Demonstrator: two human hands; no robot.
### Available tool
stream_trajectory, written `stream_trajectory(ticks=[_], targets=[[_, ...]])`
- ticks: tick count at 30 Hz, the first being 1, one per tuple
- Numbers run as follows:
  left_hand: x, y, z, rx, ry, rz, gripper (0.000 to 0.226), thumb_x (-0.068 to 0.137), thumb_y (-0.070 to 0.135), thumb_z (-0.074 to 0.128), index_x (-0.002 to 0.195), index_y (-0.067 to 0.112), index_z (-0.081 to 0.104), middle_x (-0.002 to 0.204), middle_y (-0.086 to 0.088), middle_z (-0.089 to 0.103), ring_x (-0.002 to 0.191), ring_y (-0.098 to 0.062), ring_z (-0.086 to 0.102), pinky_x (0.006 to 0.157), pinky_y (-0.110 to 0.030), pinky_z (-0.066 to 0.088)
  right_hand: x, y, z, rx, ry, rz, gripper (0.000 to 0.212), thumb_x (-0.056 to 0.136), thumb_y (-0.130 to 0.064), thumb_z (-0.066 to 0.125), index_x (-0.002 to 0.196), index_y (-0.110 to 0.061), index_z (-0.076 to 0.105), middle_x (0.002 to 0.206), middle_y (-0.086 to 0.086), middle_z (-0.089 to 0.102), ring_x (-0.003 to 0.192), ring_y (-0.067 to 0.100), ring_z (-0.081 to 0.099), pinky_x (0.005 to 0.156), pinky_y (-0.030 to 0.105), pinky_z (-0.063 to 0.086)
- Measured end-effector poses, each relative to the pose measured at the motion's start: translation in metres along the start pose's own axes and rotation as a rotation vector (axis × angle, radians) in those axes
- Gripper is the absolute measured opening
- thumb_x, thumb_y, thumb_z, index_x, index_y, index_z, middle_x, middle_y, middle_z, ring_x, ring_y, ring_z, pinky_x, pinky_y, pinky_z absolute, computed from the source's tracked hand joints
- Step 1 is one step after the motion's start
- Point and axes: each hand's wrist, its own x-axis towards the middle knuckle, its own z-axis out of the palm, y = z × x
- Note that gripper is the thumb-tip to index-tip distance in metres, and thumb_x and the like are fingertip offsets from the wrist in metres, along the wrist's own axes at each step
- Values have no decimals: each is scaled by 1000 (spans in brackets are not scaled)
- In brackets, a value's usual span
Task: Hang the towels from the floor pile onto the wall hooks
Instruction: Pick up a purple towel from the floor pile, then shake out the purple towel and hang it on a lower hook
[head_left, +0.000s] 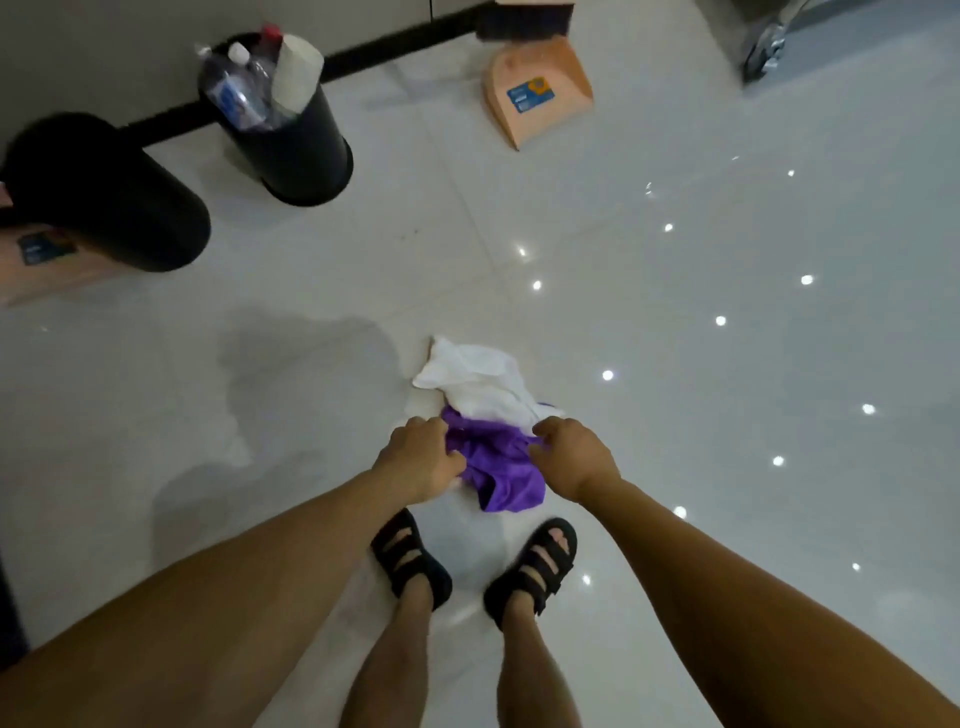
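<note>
A small pile of towels lies on the glossy white floor just ahead of my sandalled feet. A crumpled purple towel (498, 462) is on the near side and a white towel (480, 382) lies partly over its far edge. My left hand (418, 457) grips the purple towel's left side with curled fingers. My right hand (571, 454) pinches its right side. Both arms reach straight down. No wall hooks are in view.
A black bin (296, 140) stuffed with plastic bottles stands at the back left by the wall. Another black bin (104, 192) is further left beside a peach dustpan (39, 265). A second peach dustpan (537, 96) with a brush sits at the back centre.
</note>
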Motion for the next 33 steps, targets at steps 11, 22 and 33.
stream_trajectory(ticks=[11, 22, 33], targets=[[162, -79, 170, -58, -77, -65, 52, 91, 36, 54, 138, 17, 43, 140, -6, 42, 125, -23, 44, 99, -34, 40, 220, 97, 164, -99, 7, 85, 39, 96, -29, 47, 132, -13, 48, 126, 12, 52, 114, 31, 53, 93, 44, 50], [150, -56, 134, -141, -49, -27, 39, 91, 36, 54, 124, 16, 52, 127, -6, 50, 111, -22, 53, 92, -32, 45, 194, 74, 138, -13, 176, -80, 22, 94, -33, 47, 97, -12, 53, 88, 9, 66, 76, 31, 61, 70, 41, 50], [-10, 50, -76, -746, 51, 42, 29, 94, 33, 44, 87, 13, 65, 93, -9, 69, 86, -26, 62, 74, -34, 46, -1, -67, -56, 327, 219, -379, 34, 90, -49, 58, 73, -21, 51, 68, 0, 66, 67, 19, 62, 65, 37, 52]])
